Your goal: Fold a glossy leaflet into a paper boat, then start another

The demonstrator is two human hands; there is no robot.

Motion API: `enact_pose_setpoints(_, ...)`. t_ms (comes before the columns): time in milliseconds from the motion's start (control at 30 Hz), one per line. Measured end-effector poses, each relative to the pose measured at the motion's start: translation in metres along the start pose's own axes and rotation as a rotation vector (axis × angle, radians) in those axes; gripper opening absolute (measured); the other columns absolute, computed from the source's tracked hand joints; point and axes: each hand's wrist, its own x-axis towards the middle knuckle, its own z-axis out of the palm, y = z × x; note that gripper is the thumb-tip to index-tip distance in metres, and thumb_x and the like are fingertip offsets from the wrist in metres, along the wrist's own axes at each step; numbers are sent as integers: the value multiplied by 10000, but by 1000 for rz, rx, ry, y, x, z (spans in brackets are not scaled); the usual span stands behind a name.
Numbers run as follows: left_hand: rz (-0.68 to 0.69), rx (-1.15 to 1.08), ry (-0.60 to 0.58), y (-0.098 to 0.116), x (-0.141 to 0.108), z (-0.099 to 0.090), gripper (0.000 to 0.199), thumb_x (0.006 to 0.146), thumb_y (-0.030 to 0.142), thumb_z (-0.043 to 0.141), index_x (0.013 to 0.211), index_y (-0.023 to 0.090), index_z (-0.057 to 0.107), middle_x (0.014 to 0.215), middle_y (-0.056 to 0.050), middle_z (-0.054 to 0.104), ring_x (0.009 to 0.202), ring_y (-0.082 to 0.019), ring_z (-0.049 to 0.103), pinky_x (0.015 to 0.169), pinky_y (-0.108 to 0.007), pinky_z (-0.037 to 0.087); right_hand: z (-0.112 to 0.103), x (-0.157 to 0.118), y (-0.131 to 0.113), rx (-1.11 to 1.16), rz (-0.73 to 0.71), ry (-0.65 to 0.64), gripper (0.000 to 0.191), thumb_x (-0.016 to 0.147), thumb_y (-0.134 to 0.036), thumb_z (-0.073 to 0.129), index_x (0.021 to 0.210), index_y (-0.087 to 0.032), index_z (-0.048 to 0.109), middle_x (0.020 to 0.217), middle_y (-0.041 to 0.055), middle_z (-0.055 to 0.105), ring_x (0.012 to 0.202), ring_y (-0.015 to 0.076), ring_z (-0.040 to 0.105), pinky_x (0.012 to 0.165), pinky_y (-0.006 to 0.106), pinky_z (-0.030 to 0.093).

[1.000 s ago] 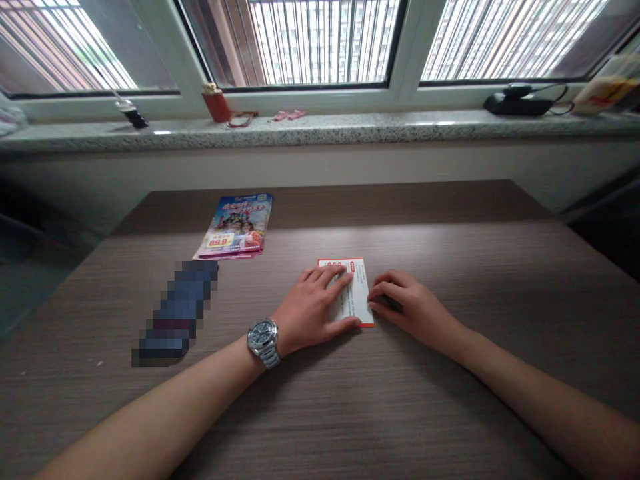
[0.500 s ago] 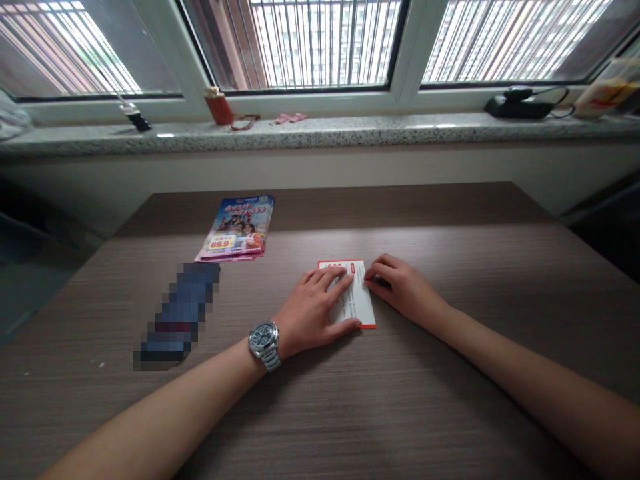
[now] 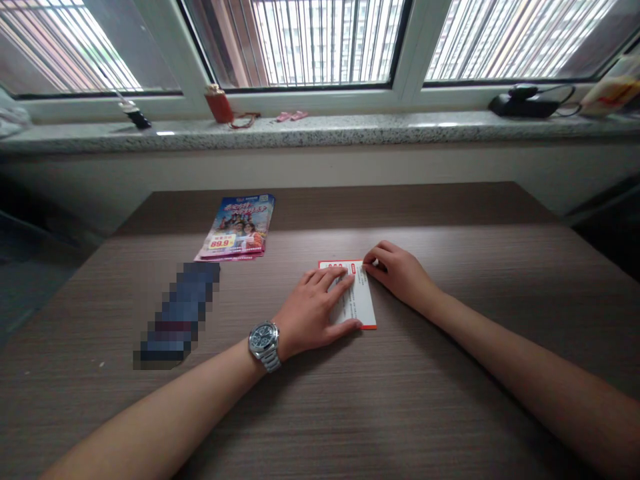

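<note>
A small white printed leaflet (image 3: 357,303) with red edges and red and black print lies flat on the table. My left hand (image 3: 320,303) rests palm-down over its left and middle part, fingers stretched out and hiding much of the print. A metal watch (image 3: 264,338) circles the left wrist. At the leaflet's upper right corner, my right hand (image 3: 393,270) has thumb and fingertips drawn together in a pinch at the edge. How much paper sits between those fingertips is hard to see.
A stack of colourful flyers (image 3: 240,227) lies farther back on the wooden table (image 3: 475,267). A blurred-out dark blue object (image 3: 180,313) is left of my left hand. The stone sill (image 3: 350,130) holds a red container (image 3: 219,105), pink items (image 3: 291,116) and a black device (image 3: 525,103).
My right hand has moved a little away from me along the leaflet's right edge, up to its far corner. My left hand and the leaflet stay in place.
</note>
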Motion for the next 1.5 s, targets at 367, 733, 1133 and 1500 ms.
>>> enact_pose_setpoints(367,3,-21,11,0,0,0,766,915,634,603,1536,231,405,1577,-137,419,1445,-332,394,1217,-507,296,4,6,3,25,26,57,85,927,-189,648,844,-210,641,910,31,609,733,167,594,702,310,485)
enact_pose_setpoints(733,12,-7,14,-1,0,2,765,920,654,584,1525,217,416,1576,-145,416,1444,-328,393,1215,-504,297,3,6,3,39,40,89,73,918,-195,667,845,-208,662,879,33,619,751,182,593,699,319,472)
enact_pose_setpoints(1133,6,-10,0,0,1,0,779,925,649,581,1550,228,382,1573,-142,416,1442,-334,396,1207,-514,309,2,8,1,49,58,110,73,905,-206,676,832,-210,678,853,32,626,728,179,580,691,322,467)
enact_pose_setpoints(1500,3,-41,3,-4,0,1,738,931,586,601,1539,220,398,1592,-133,397,1463,-320,378,1254,-506,268,1,5,3,80,54,116,66,923,-234,657,871,-212,691,881,35,628,694,165,566,688,323,467)
